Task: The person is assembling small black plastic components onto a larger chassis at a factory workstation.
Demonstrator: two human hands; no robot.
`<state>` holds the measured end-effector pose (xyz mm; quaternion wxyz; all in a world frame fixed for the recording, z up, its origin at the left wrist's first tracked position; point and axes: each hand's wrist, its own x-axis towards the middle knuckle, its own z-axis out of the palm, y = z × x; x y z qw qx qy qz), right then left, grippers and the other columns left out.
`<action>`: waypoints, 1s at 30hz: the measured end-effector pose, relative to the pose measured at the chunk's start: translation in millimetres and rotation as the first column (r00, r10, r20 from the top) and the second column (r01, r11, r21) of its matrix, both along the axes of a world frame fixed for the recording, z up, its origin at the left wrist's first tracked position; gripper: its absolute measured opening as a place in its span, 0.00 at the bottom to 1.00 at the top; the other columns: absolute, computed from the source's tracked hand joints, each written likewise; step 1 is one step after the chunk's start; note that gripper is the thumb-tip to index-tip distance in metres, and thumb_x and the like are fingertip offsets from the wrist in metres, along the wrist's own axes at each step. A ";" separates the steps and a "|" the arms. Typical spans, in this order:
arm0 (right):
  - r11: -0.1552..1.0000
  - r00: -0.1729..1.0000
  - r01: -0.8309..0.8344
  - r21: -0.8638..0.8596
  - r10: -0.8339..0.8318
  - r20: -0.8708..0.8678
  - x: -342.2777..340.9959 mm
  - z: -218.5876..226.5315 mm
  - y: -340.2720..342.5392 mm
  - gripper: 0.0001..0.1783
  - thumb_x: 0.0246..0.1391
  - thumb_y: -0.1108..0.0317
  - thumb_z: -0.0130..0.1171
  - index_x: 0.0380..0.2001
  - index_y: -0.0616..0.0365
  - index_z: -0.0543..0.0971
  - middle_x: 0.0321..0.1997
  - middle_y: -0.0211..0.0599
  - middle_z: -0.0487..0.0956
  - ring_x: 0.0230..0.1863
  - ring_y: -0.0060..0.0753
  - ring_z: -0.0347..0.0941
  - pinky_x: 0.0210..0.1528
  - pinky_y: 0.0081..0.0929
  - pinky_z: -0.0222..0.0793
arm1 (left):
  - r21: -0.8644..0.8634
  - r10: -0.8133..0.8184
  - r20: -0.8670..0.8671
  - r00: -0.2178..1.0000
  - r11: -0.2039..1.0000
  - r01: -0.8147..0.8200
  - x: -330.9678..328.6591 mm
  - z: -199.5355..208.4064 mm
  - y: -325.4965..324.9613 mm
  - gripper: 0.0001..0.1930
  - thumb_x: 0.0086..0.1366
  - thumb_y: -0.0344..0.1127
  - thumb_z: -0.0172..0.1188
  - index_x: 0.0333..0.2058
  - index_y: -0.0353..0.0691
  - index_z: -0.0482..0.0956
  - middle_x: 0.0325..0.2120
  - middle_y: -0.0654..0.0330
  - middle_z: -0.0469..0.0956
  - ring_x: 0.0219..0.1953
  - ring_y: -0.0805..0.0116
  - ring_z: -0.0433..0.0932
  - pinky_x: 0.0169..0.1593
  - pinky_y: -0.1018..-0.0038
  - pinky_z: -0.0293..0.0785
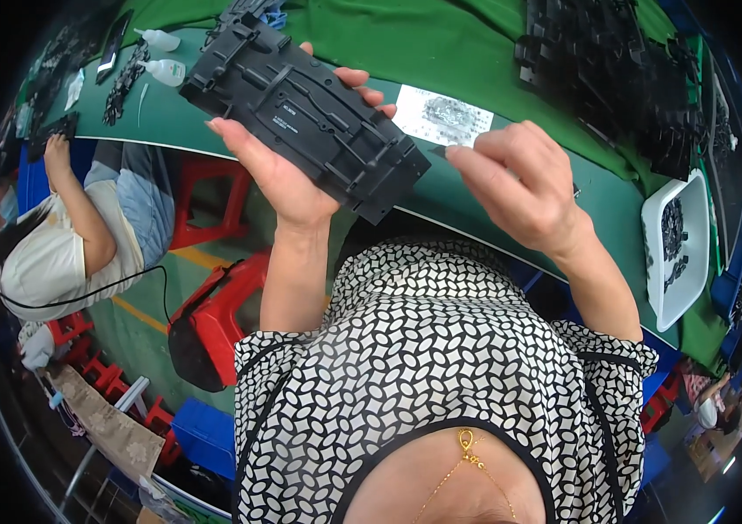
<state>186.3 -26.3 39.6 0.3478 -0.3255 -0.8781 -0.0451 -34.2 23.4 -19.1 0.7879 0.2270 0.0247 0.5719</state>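
Observation:
My left hand (288,179) is closed around a long black moulded plastic chassis plate (305,113), tilted above the table's near edge. Its ribbed side, with small pale print, faces up. Fingertips show along the far side and the thumb along the near side. To its right, my right hand (524,179) pinches a small dark flat piece (450,151) between thumb and forefinger, a short way from the plate's right end. The exact kind of that piece is too small to make out. A white printed sheet (423,125) lies on the table behind the hands.
A white tray (696,262) with small black parts stands at the right. Black plastic plates (607,74) are piled at the back right on green cloth (406,39). Two white squeeze bottles (166,72) lie at the left. A co-worker (83,236) sits left, near red stools (214,196).

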 end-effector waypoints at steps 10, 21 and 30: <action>0.993 0.992 -0.109 0.045 0.106 0.062 0.0 3.1 -1.7 0.15 0.34 0.74 0.60 0.32 0.64 0.80 0.28 0.33 0.71 0.23 0.28 0.66 0.21 0.24 0.58 | 0.053 -0.036 0.016 0.999 0.998 0.035 8.3 14.1 -7.1 0.50 0.53 0.79 0.39 0.62 0.43 0.55 0.48 0.47 0.70 0.46 0.52 0.72 0.55 0.47 0.64; 0.992 0.987 -0.120 0.045 0.115 0.108 0.2 3.4 -4.0 0.09 0.36 0.74 0.62 0.26 0.61 0.78 0.27 0.28 0.70 0.25 0.24 0.67 0.23 0.22 0.61 | 0.104 -0.085 -0.009 0.996 0.991 0.085 10.2 15.5 -7.4 0.50 0.54 0.79 0.38 0.62 0.42 0.54 0.49 0.45 0.69 0.48 0.50 0.72 0.55 0.47 0.65; 0.983 0.975 -0.179 0.047 0.171 0.140 2.4 1.4 -3.1 0.07 0.36 0.75 0.61 0.25 0.61 0.78 0.28 0.28 0.70 0.25 0.24 0.66 0.24 0.22 0.62 | 0.150 -0.072 -0.091 0.993 0.985 0.085 13.3 16.7 -8.7 0.53 0.53 0.80 0.36 0.62 0.40 0.52 0.48 0.42 0.70 0.46 0.51 0.73 0.53 0.48 0.67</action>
